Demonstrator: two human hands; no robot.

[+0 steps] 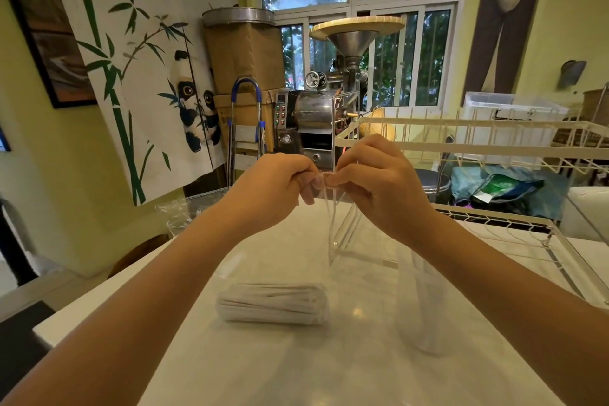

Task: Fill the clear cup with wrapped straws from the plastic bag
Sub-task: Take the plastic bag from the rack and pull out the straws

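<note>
Both hands are raised over the white table (329, 366) and meet at the top edge of a clear plastic bag (333, 199). My left hand (280, 188) pinches that edge from the left, and my right hand (379, 181) pinches it from the right. The bag hangs down between them. A blurred, see-through length of it trails lower right (420, 300) with pale straws inside. A bundle of white wrapped straws (273, 305) lies flat on the table below my hands. I cannot make out a clear cup.
A clear acrylic stand (342, 241) stands on the table just behind the hands. A white wire rack (494, 142) runs along the right side and back. Crumpled clear plastic (178, 211) lies at the table's far left corner. A roasting machine (316, 112) stands beyond.
</note>
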